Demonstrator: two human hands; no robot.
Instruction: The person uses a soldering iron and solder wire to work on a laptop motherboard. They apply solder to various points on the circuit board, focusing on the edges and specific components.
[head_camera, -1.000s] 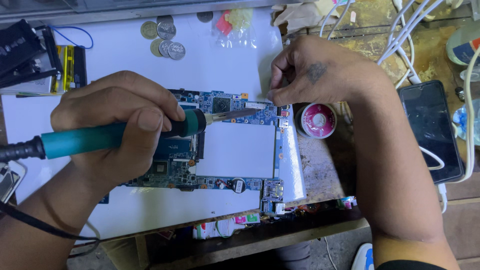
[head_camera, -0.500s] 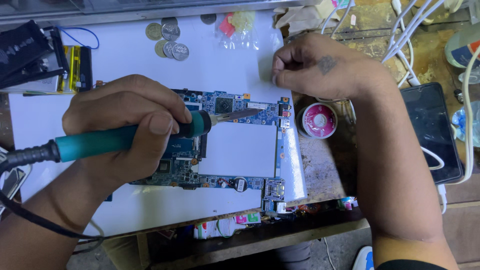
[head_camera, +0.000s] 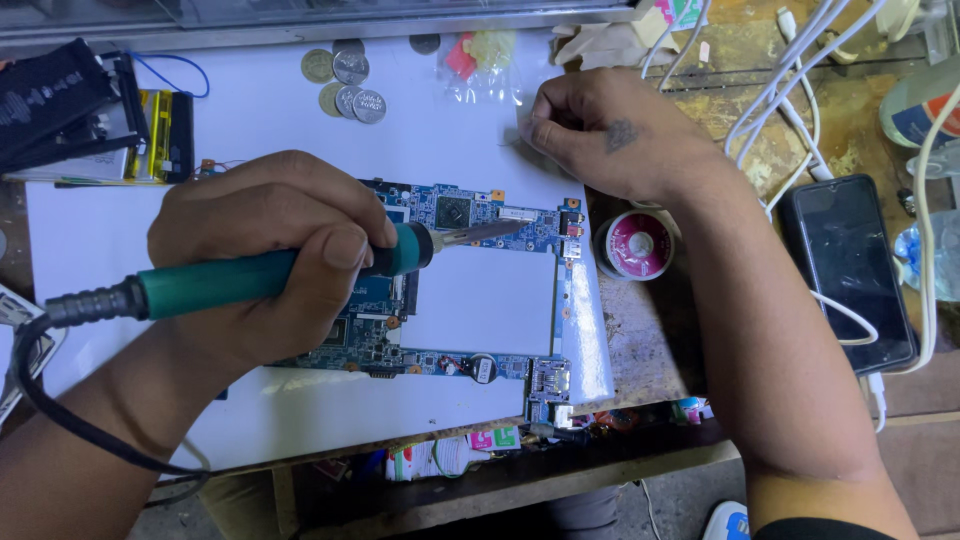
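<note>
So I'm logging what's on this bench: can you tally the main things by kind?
Soldering iron: 1
Circuit board: 1
Coins: 6
Solder spool: 1
Phone: 1
Total: 10
The left hand holds the iron; the right hand rests on the white sheet.

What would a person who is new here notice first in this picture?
Most likely the green-handled soldering iron, gripped in the left hand at centre left, its metal tip above the top edge of the blue circuit board on the white sheet. The right hand rests closed at the sheet's upper right corner. Next come the pink solder spool beside the board and the coins at the top.
</note>
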